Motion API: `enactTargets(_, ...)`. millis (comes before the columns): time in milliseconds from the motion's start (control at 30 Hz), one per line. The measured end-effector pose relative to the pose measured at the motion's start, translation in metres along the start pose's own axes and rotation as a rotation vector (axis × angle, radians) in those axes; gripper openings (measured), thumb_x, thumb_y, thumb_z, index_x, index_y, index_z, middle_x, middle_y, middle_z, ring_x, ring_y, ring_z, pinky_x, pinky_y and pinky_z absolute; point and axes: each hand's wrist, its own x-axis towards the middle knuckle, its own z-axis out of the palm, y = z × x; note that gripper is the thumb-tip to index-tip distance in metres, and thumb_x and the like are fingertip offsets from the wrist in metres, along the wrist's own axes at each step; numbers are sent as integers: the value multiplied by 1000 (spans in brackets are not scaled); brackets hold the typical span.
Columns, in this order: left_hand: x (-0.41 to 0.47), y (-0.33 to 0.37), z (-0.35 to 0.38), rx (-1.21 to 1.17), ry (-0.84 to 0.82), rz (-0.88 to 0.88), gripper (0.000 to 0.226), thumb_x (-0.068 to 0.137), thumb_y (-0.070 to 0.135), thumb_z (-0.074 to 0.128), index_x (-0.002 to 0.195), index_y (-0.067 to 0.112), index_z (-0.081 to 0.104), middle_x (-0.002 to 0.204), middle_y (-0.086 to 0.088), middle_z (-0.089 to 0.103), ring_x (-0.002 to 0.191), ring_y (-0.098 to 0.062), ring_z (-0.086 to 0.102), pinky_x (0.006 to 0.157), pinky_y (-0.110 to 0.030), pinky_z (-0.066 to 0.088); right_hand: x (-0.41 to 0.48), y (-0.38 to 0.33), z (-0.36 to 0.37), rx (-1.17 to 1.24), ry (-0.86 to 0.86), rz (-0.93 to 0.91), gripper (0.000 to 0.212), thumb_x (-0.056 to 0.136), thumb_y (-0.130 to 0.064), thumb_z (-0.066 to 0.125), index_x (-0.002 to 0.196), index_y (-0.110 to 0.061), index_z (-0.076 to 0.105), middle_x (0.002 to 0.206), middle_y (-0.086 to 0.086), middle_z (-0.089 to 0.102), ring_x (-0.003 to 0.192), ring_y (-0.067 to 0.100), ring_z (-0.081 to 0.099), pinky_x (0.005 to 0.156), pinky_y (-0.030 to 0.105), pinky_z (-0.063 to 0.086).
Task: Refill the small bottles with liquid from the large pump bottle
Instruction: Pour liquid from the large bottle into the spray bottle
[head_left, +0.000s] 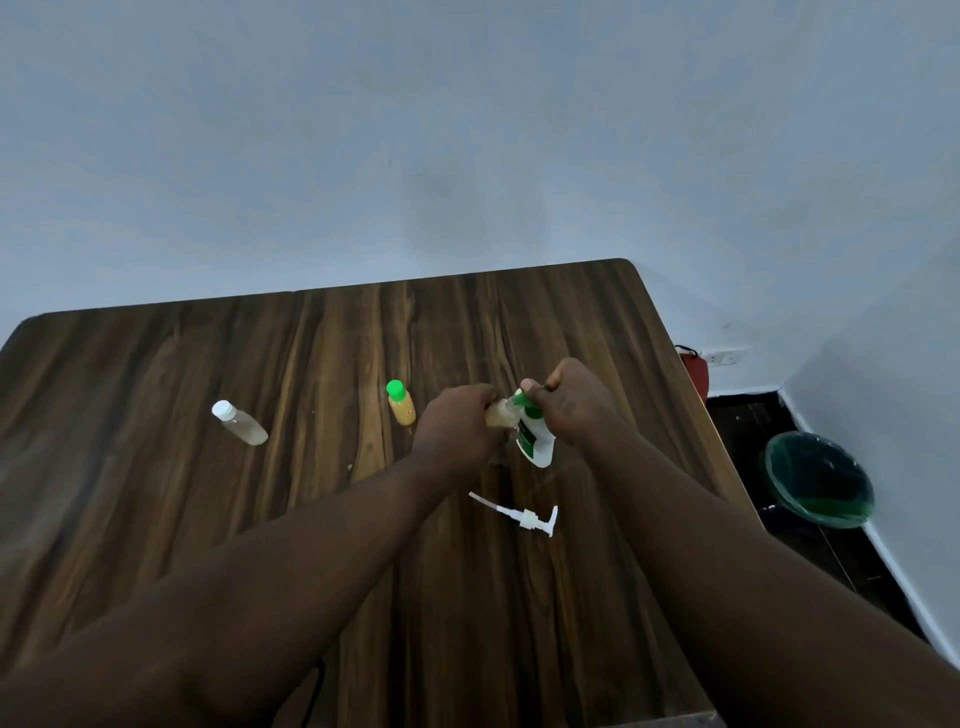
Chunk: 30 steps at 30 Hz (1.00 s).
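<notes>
From the head camera I saw my left hand (457, 421) curled around a small bottle (500, 413) of tan liquid. Its mouth met the green top of the large bottle (537, 444), which my right hand (571, 410) gripped with curled fingers and the thumb pressed on top. The pump head (530, 517) lay just nearer me. A green-capped bottle (401, 408) of orange liquid stood left of my hands, and a white-capped bottle (240, 423) of pale liquid further left. The table (208, 364) lay bare along its far edge. A green bin (818, 480) sat beyond its right edge.
</notes>
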Motion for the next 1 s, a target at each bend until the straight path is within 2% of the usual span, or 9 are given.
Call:
enactTargets(200,1,-1,-1,-11,10,7,30,84,32,81,112,24,71,103,9,72,93,-10,65,81,-35,56,3,-4,-7,-13,-35,-15,32,95,-44,61,102,-14,52,84,0,52,74,11,48,62,28,39)
enactTargets(367,-1,0,1,-10,2,-8,28,85,32,80,111,25,71,102,8,72,92,-8,64,82,-35,57,-1,-1,-5,-6,-20,-4,32,96,-45,59,103,-14,51,84,0,52,71,9,47,56,26,35)
enactTargets(700,-2,-2,1,-10,2,-6,28,87,32,79,113,26,70,103,10,71,95,-9,65,83,-32,56,-5,-2,-3,-5,4,-11,30,97,-43,59,104,-15,50,84,-1,51,70,9,46,56,25,34)
enactTargets(1000,2,1,-2,10,7,25,30,86,32,80,113,24,70,103,9,70,92,-9,63,77,-27,48,1,-4,-8,-9,-27,-4,33,96,-43,61,104,-13,53,88,2,54,77,13,51,64,29,40)
